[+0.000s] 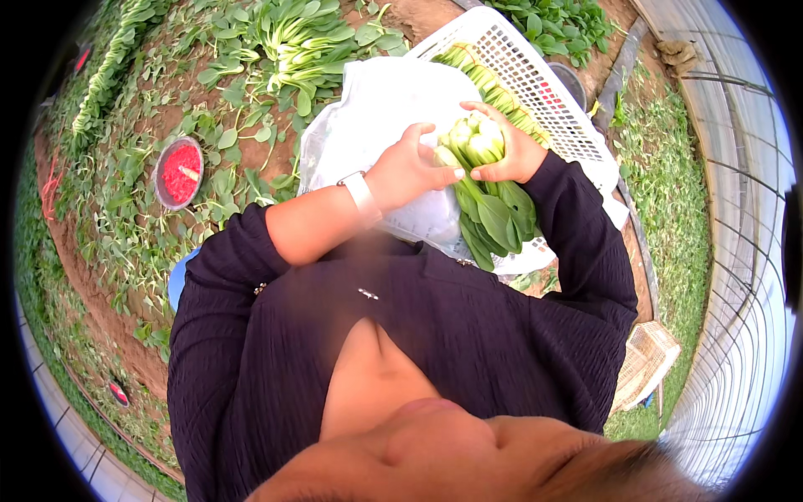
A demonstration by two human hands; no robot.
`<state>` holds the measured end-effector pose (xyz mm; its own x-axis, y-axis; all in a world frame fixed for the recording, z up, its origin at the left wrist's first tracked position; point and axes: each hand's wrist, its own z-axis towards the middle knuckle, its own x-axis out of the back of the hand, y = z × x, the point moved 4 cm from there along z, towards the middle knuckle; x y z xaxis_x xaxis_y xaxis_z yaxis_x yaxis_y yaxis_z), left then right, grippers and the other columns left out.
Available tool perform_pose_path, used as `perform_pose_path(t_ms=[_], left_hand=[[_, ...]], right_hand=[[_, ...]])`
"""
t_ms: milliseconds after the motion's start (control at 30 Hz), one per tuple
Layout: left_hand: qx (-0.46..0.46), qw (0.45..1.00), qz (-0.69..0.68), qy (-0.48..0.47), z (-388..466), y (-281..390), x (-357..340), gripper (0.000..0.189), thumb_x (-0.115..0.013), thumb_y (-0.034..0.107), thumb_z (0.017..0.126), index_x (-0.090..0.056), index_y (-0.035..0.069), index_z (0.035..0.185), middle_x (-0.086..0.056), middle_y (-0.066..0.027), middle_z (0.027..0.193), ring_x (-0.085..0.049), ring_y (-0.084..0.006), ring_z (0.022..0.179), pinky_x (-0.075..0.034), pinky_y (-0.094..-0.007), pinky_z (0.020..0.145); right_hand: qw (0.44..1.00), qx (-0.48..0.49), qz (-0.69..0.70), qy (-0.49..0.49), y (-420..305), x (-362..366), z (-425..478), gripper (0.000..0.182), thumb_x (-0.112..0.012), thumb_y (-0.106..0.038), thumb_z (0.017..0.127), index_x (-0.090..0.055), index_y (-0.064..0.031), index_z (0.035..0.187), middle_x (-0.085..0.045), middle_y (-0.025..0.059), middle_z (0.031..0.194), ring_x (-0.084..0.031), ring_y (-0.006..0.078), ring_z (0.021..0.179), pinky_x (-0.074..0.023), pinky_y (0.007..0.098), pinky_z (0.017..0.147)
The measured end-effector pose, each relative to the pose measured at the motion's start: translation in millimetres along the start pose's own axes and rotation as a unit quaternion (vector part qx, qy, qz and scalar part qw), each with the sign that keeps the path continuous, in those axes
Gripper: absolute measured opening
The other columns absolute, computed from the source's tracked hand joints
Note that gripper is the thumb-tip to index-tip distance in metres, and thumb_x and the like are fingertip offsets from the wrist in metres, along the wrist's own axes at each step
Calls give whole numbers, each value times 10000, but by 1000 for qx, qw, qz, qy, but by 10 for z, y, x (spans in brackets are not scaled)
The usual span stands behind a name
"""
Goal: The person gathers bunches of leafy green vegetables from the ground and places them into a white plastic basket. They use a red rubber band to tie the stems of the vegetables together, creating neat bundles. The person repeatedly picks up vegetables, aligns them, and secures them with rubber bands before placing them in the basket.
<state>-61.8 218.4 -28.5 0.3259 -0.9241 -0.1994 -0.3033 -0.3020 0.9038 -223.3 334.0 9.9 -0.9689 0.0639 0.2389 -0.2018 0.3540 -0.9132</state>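
Note:
A bunch of bok choy [495,216] lies in front of me, with its pale stem bases pointing away and its dark leaves towards me. My right hand [517,147] wraps around the stems from the right, thumb and fingers on opposite sides. To its left, my left hand [401,166] has its fingers spread, and its thumb tip rests at the edge of a stalk. I cannot tell whether the left fingers grip that stalk. Beneath both hands is a white plastic sheet or bag [401,88], which partly covers a white perforated plastic crate [521,53].
Tied bok choy bunches [480,75] line the crate. Loose bok choy [307,53] is heaped ahead on leaf-strewn soil. A bowl of red material [182,176] stands to the left. A second basket [646,357] sits behind right, near a plastic-film wall [746,188].

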Motion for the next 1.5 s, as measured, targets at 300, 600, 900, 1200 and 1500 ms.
perform_pose_path(t_ms=[300,600,900,1200,1500], left_hand=[[-61,986,144,-60,-36,175,-2,702,-801,214,759,-467,-22,1329,-622,-94,1017,-612,-147,845,-523,-284,758],[-358,914,181,-59,152,358,23,667,-794,128,705,-509,62,1304,-595,-112,1078,-648,-191,867,-553,-314,775],[-252,942,192,-115,547,166,834,491,-731,161,813,-561,70,1265,-642,-85,1034,-631,-174,743,-534,-311,724],[72,874,330,350,1777,-2119,4382,398,-621,194,901,-588,74,1279,-647,-152,1175,-647,-300,1017,-522,-402,893],[173,877,321,314,2553,-2037,4531,759,-676,281,904,-284,117,1533,-450,-262,1429,-583,-385,1169,-484,-433,995]], right_hand=[[996,65,39,52,-252,-178,-155,954,-824,-90,627,-342,-58,1449,-545,82,1211,-528,181,1131,-420,311,1005],[861,206,-428,181,-977,-381,-385,853,-833,-39,629,-425,-44,1378,-519,213,1233,-572,390,1086,-508,424,892],[894,40,-358,266,-467,-536,-50,777,-796,-28,655,-440,-9,1345,-535,186,1196,-575,352,1075,-477,400,936],[892,-69,-365,256,-356,-460,97,806,-765,-21,645,-408,2,1368,-511,182,1251,-549,332,1132,-444,389,988],[888,-135,-364,247,-405,-465,281,862,-747,16,614,-373,-13,1389,-515,161,1232,-551,305,1124,-435,385,997]])
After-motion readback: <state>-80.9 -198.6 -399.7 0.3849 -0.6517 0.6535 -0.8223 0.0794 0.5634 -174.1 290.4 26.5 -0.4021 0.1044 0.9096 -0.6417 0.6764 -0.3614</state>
